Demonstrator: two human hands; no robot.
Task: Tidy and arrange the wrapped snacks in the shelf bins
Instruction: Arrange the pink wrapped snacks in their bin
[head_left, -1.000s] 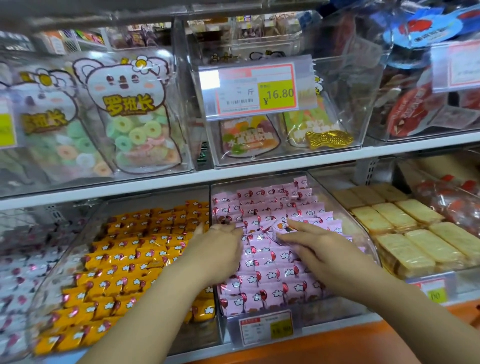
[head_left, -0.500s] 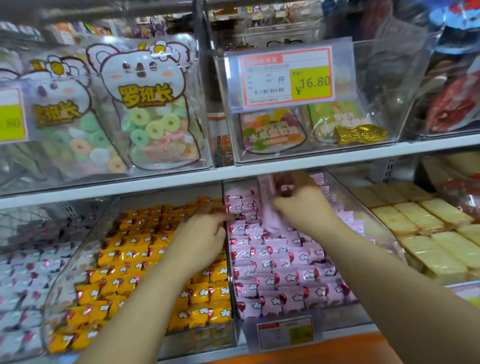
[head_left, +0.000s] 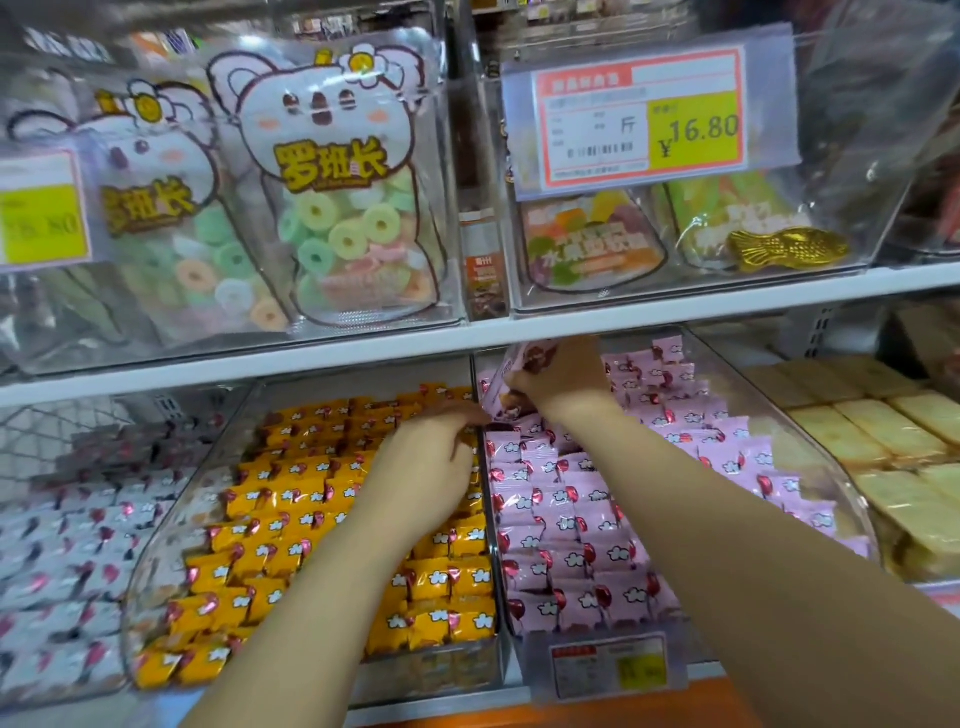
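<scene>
Packets in pink printed wrappers (head_left: 522, 364) are being held up at the back of the clear plastic bin of pink snacks (head_left: 810, 457). They are standing on end, their long axis steep and leaning toward the white shelf edge (head_left: 311, 358). The right hand (head_left: 566, 382) is pinching them in curled fingers. The left hand (head_left: 426, 462) is hovering at the divider beside the orange-wrapped snacks (head_left: 311, 519), fingers curled; its hold I cannot tell. The back row is probably being filled; next, the packets are needing to be laid flat in line.
</scene>
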